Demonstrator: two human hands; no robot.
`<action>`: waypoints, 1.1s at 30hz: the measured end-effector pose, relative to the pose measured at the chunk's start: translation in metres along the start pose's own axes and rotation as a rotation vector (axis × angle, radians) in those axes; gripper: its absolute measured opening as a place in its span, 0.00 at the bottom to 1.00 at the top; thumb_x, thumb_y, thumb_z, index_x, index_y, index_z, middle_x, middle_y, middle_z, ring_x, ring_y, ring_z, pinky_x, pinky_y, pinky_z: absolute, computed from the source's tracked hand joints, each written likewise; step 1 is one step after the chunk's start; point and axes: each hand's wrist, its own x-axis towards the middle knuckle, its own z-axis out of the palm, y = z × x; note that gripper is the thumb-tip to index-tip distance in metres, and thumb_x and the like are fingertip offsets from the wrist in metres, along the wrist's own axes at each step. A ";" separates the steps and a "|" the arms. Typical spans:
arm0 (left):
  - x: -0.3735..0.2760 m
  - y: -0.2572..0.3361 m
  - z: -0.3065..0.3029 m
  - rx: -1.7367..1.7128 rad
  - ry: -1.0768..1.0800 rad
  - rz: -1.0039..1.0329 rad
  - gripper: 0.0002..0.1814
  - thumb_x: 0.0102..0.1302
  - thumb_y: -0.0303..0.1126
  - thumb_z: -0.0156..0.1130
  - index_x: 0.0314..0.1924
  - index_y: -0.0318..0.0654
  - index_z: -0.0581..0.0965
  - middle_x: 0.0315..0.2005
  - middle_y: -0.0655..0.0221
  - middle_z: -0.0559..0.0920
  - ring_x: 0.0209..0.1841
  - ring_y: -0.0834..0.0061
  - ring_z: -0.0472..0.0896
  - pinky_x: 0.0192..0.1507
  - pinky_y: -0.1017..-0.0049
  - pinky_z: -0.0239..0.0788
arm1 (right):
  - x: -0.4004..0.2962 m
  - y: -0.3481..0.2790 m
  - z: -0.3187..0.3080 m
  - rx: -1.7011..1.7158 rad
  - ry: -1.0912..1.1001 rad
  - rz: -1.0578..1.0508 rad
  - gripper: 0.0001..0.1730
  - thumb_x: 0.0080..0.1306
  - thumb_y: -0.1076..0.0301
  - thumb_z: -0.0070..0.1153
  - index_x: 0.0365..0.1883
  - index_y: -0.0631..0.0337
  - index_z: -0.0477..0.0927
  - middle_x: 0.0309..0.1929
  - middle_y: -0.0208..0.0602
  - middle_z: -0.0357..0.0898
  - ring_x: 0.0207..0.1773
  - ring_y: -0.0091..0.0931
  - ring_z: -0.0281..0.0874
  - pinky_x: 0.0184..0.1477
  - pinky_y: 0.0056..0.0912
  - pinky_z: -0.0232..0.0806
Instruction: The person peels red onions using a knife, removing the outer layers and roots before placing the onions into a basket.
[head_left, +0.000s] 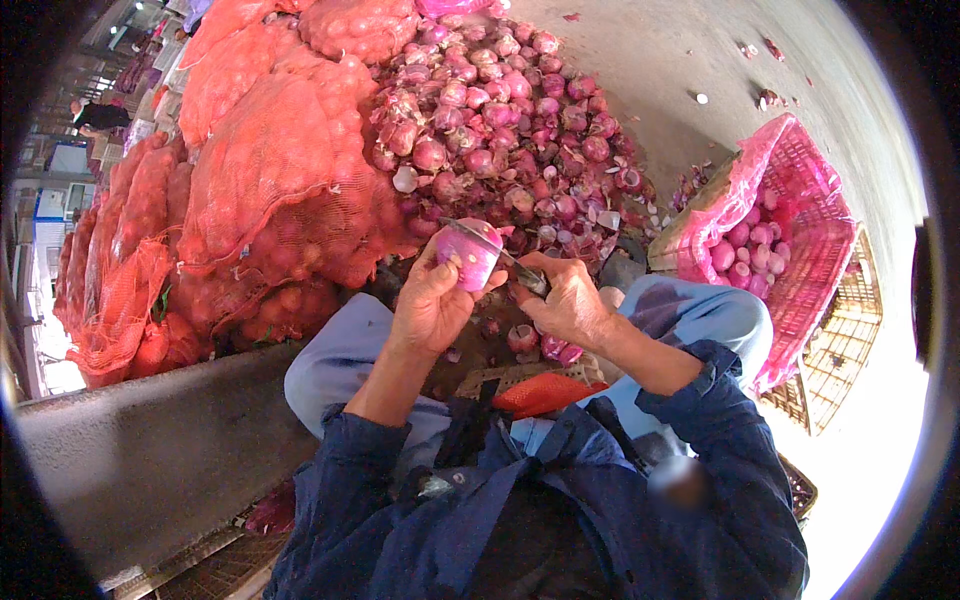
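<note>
My left hand (435, 307) grips a red onion (463, 262) with smooth purple skin, holding it up between thumb and fingers. In my right hand (566, 296) is the dark handle of a knife (531, 280). Its narrow blade lies across the upper side of the onion, pointing up and to the left; how deep it sits in the onion I cannot tell. Below my hands, a few onions (523, 339) lie between my knees. A large heap of unpeeled red onions (487, 112) spreads in front of me, with loose skins along its near edge.
Orange mesh sacks (285, 150) full of onions are stacked at the left. At the right stands a crate lined with pink plastic (806, 199), holding peeled onions (750, 247). A low concrete wall (180, 427) runs along my left side. Another person (101, 115) is far off.
</note>
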 end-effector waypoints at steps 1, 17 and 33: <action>0.001 0.001 0.001 0.062 -0.031 0.018 0.35 0.61 0.38 0.71 0.65 0.34 0.67 0.59 0.56 0.75 0.61 0.57 0.76 0.59 0.53 0.75 | 0.001 -0.001 -0.001 -0.021 -0.005 -0.003 0.16 0.57 0.69 0.61 0.44 0.64 0.79 0.22 0.52 0.79 0.24 0.40 0.80 0.30 0.41 0.71; -0.008 0.021 0.011 0.717 0.089 0.153 0.41 0.49 0.16 0.75 0.64 0.32 0.68 0.55 0.64 0.75 0.56 0.71 0.76 0.57 0.68 0.76 | 0.000 -0.001 -0.020 -0.258 -0.134 -0.038 0.15 0.57 0.69 0.63 0.41 0.67 0.79 0.30 0.58 0.79 0.36 0.52 0.78 0.37 0.44 0.72; -0.008 0.019 0.006 0.534 0.125 0.040 0.42 0.48 0.17 0.75 0.64 0.27 0.66 0.53 0.62 0.77 0.55 0.70 0.78 0.57 0.66 0.76 | -0.005 -0.029 -0.016 0.484 -0.405 0.506 0.10 0.59 0.69 0.58 0.34 0.67 0.80 0.16 0.30 0.75 0.15 0.21 0.71 0.19 0.27 0.63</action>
